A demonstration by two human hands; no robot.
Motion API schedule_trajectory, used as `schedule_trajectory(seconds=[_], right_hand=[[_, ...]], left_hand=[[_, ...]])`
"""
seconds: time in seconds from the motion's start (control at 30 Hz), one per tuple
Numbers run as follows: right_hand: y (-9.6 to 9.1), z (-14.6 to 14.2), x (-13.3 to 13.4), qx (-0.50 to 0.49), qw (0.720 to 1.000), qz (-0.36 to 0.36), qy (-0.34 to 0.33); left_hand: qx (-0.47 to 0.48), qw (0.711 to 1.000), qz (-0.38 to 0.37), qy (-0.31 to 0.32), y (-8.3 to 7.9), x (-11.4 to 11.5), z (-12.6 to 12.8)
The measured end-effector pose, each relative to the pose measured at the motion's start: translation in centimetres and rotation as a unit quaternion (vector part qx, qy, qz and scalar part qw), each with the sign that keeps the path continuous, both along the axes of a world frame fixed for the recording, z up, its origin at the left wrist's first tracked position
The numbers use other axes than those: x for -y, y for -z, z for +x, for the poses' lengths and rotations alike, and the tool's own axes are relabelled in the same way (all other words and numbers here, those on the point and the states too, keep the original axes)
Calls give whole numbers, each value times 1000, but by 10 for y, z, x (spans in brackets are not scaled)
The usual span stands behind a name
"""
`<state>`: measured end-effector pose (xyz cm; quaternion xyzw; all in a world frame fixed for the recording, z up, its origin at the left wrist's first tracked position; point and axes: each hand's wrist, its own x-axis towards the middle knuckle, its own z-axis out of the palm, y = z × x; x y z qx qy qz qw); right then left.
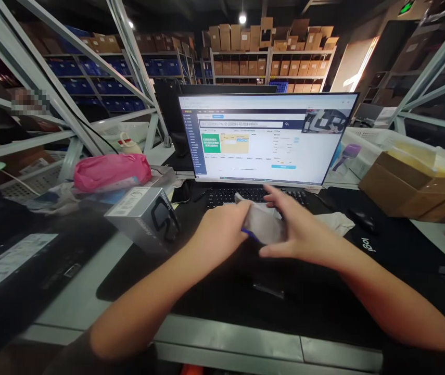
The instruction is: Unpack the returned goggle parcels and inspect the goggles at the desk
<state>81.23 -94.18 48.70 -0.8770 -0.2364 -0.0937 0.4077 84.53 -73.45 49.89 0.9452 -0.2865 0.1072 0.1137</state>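
My left hand (228, 224) is closed on a crumpled, translucent greyish plastic bag (264, 223) in front of the keyboard. A strip of blue shows along the bag's lower left edge; what is inside, if anything, I cannot make out. My right hand (292, 224) is at the bag's right side, thumb and fingers spread apart around it. Left of my hands stands a grey product box (140, 219) with a dark picture on its side and a white label on top. A small clear strip-like item (269, 290) lies on the black mat below the hands.
A monitor (261, 140) stands behind the keyboard (238, 196). On the right are a mouse (361, 220), a pale cloth-like item (337, 223) and an open cardboard box (402, 185). A pink bag (111, 172) and a black phone (181, 191) are on the left. Metal rack posts flank the desk.
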Motion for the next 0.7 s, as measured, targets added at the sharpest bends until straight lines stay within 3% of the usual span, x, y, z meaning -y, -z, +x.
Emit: schedule_trajectory(seconds=[0.1,0.2,0.23,0.3,0.33,0.37,0.43,0.5,0.6,0.7], right_hand=[[-5,2,-26,59,991,-122,-13],[-13,-1,-16,86,991,-98,38],[-16,-2,-6,75,993,-64,69],[-23,-8,21,29,991,43,121],[-25,-12,35,2,985,110,134],[-25,-16,47,-19,973,184,138],[-21,-26,63,-38,938,318,134],[-13,-38,61,-35,910,389,135],[6,-59,34,-17,932,349,95],[32,-71,2,72,977,202,12]], left_hand=[[30,1000,2,-8,-7,14,-14],[136,987,-84,6,13,-1,-37],[186,976,-111,29,26,-11,-47],[288,938,-138,139,58,-29,-67],[284,927,-120,215,76,-35,-75],[247,933,-92,244,93,-39,-82],[193,954,-49,224,123,-39,-91],[190,964,-40,183,143,-31,-93],[194,964,-88,160,156,-18,-91],[104,969,-182,133,159,-13,-91]])
